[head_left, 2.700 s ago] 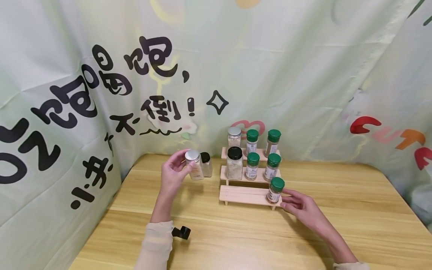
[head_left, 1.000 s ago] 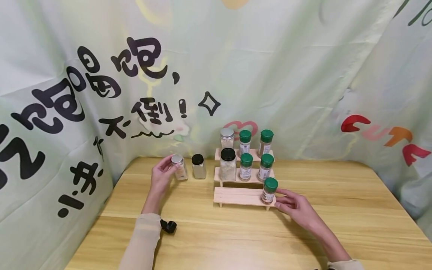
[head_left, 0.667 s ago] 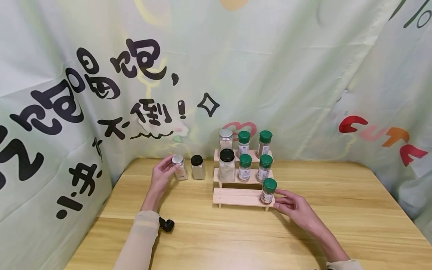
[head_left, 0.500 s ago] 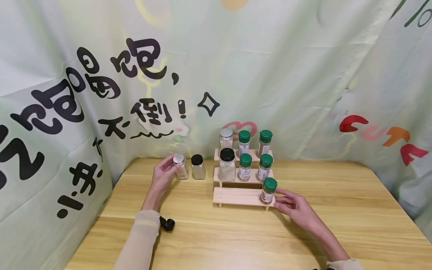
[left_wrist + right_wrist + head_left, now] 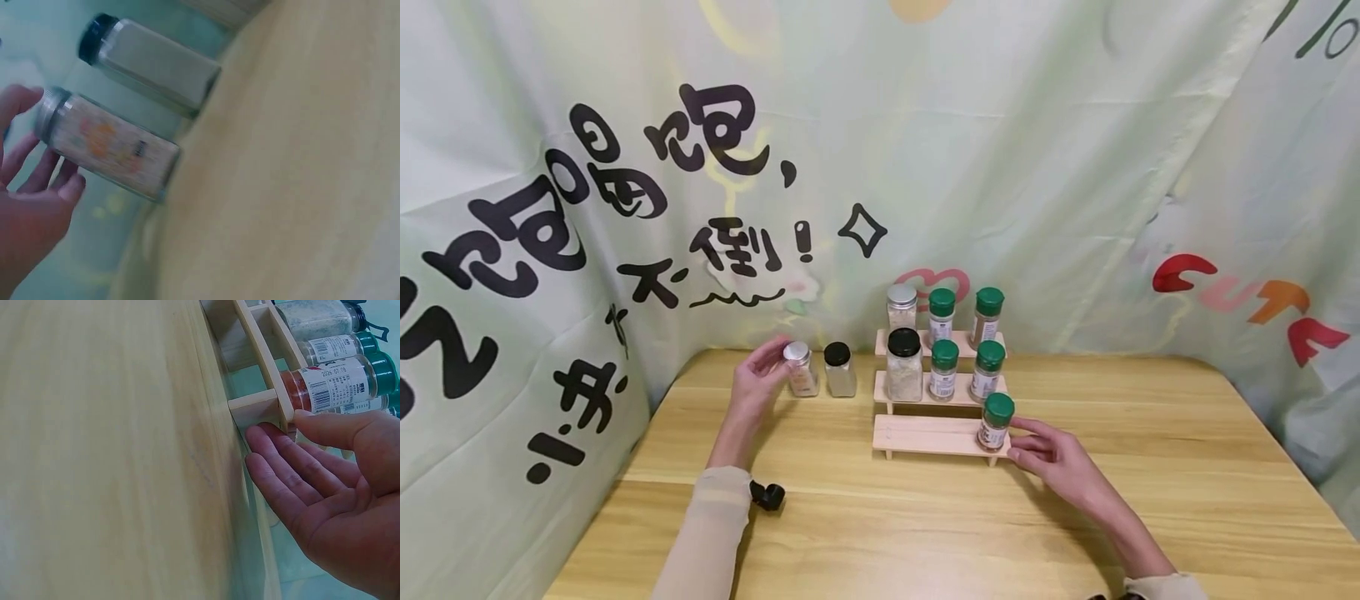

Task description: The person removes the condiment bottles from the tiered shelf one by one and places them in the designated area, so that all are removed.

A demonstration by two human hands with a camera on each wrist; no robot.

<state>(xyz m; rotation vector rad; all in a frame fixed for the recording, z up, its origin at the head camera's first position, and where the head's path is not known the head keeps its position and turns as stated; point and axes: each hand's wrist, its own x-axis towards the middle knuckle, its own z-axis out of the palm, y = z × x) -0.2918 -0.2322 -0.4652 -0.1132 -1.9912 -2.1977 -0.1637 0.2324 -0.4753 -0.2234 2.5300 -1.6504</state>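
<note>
In the head view my left hand (image 5: 756, 383) is beside a silver-lidded seasoning jar (image 5: 802, 377) standing on the table. Its thumb is close to the lid and its loosely bent fingers lie along the far side, as the left wrist view shows; contact is hard to tell there because of blur. A black-lidded jar (image 5: 840, 377) stands just right of that jar. My right hand (image 5: 1063, 467) is at the right end of a three-step wooden rack (image 5: 925, 435). Its fingers (image 5: 294, 462) are nearly straight, with the thumb touching the lowest shelf's corner, next to a green-capped spice jar (image 5: 996, 423).
The middle step carries a large black-lidded jar (image 5: 905, 367) and two green-capped jars. On the top step are a silver-lidded jar (image 5: 902, 308) and two green-capped jars. A printed cloth (image 5: 1037, 167) hangs behind the wooden table (image 5: 910, 533).
The silver-lidded jar went left, away from the black-lidded one, and stands on the table. My left hand has loosened and drawn slightly back from it. My right hand stays at the rack.
</note>
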